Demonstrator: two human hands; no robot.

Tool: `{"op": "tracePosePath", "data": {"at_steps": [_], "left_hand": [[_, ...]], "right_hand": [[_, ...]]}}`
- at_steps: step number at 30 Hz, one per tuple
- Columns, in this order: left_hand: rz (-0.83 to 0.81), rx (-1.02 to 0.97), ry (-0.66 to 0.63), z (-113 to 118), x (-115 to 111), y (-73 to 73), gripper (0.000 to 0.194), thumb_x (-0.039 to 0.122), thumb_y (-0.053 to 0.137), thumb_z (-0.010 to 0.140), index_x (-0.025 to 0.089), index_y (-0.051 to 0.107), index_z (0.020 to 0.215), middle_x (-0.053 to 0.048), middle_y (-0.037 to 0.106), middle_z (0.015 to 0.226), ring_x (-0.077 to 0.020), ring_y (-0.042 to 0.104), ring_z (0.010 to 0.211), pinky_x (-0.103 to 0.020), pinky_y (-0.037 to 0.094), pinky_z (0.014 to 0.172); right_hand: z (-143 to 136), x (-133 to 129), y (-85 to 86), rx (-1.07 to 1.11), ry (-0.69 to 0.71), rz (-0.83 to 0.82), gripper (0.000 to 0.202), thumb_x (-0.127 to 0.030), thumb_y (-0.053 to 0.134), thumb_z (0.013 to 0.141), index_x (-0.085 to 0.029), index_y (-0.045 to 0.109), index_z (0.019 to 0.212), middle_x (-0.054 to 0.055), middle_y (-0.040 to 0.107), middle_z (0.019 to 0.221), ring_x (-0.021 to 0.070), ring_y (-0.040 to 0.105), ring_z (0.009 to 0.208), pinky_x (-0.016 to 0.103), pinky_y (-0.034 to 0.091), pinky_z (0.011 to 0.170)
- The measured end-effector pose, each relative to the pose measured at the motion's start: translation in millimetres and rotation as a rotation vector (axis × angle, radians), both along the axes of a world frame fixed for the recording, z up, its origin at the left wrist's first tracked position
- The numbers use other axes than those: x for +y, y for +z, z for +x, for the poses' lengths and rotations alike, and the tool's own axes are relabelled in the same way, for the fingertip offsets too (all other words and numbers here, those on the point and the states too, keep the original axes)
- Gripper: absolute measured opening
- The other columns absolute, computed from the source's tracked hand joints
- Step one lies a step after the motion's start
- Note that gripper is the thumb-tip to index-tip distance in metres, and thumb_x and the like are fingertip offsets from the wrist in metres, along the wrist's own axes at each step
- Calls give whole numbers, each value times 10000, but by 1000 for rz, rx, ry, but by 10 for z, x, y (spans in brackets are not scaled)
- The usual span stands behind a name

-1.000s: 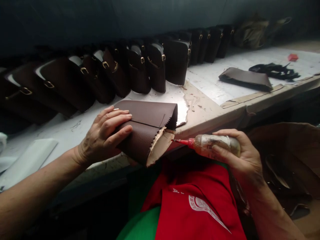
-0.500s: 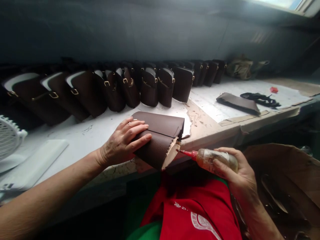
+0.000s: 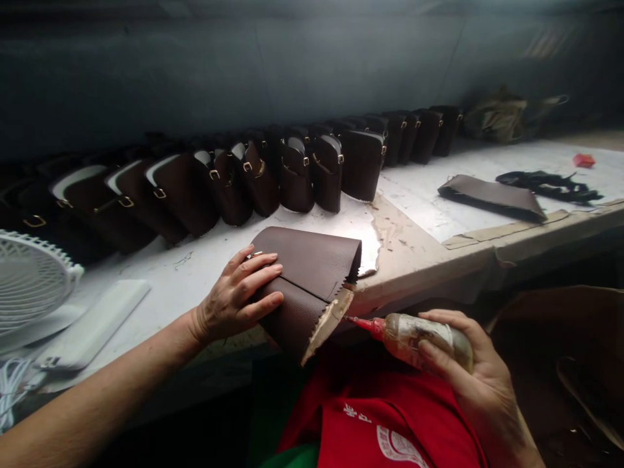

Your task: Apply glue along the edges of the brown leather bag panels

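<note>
A dark brown leather bag body point(image 3: 307, 260) lies folded over at the table's front edge, its zigzag-cut end jutting past the edge towards me. My left hand point(image 3: 238, 289) rests on its left part, fingers stretched out flat over the leather; the thumb is hidden. A pale tan strip point(image 3: 327, 325) shows along the toothed end. In my right hand point(image 3: 480, 364) is a squeeze bottle point(image 3: 414, 338) with amber liquid, fingers wrapped round it. Its red nozzle point(image 3: 368, 325) points left, the dark tip close to the tan strip; whether they touch I cannot tell.
Several dark brown bags with gold buckles point(image 3: 263, 179) stand in rows along the wall. At left are a white fan point(image 3: 34, 279), a white power bank point(image 3: 100, 318) and a cable point(image 3: 14, 390). To the right lie another leather piece point(image 3: 492, 195), black scraps point(image 3: 550, 185) and a red block point(image 3: 584, 160).
The view has shifted slightly. The near end of the bag body has tilted lower, and the nozzle tip now points at a lower part of the pale strip. Both hands keep their places on their things.
</note>
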State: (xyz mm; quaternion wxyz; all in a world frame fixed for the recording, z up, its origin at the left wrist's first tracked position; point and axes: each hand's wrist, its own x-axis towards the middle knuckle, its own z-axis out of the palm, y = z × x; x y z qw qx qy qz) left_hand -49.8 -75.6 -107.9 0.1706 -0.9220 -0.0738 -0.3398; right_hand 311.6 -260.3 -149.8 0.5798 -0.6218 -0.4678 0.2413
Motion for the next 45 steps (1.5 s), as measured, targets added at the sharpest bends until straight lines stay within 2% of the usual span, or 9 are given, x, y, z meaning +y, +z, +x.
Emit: {"op": "tracePosePath", "data": {"at_steps": [5,11,17,22,27,32,36,42,45], "left_hand": [[-5,2,21,-22,-21,-21,357,128,592,1006,313,553,1309,-92,619,1443,-346,563,1445,-711,472,1167],[-20,-10,32,-53,-39,-62,477,121,601,1001,350,507,1409,-93,601,1487,-345,568,1443,-727,453,1177],[-19,1,31,-67,-50,-70,427,116,582,1005,317,513,1376,-105,613,1454,-359,583,1424,-736,476,1148],[-10,-21,50,-50,-47,-97,390,132,564,1020,327,506,1353,-83,634,1403,-336,597,1409,-714,497,1138],[-14,-32,33,-40,-53,-122,339,132,549,1025,301,527,1319,-91,634,1416,-342,591,1416,-713,479,1155],[-16,-44,31,-44,-67,-138,424,109,571,1003,311,520,1373,-106,628,1452,-352,575,1435,-729,466,1156],[-28,-43,42,-44,-75,-151,413,135,559,1020,330,519,1382,-92,643,1434,-337,577,1436,-722,463,1166],[-19,-42,50,-46,-79,-159,360,122,556,1013,307,532,1321,-91,639,1420,-342,574,1438,-720,463,1164],[-16,-26,52,-54,-82,-150,342,131,550,1019,305,532,1313,-89,643,1404,-344,576,1435,-721,464,1162]], "right_hand": [[108,-22,-126,10,-67,7,312,-402,826,878,-264,723,1138,41,720,1225,215,682,1086,263,523,965],[-59,22,-84,-60,-21,81,227,-347,760,943,-284,698,1152,29,695,1186,201,661,1099,278,519,974],[-127,-112,-84,-108,135,120,259,-311,753,960,-289,699,1213,40,687,1253,205,667,1178,228,560,923],[-83,-96,-95,-221,-15,202,291,-260,753,954,-264,673,1234,54,691,1209,196,680,1129,244,549,952],[-108,-151,-72,-219,83,163,250,-288,739,968,-276,679,1211,52,693,1214,206,694,1119,245,588,894],[-135,-157,-74,-261,5,189,302,-273,760,948,-268,661,1234,67,684,1208,228,688,1108,294,586,919],[-144,-166,-58,-246,91,160,258,-291,739,969,-276,673,1218,72,686,1217,235,695,1117,287,611,877],[-149,-160,-78,-268,-19,173,321,-281,760,957,-279,654,1260,65,675,1227,231,678,1137,291,582,922],[-147,-182,-82,-232,72,149,282,-294,751,964,-281,671,1234,65,680,1239,231,688,1141,281,602,901]]}}
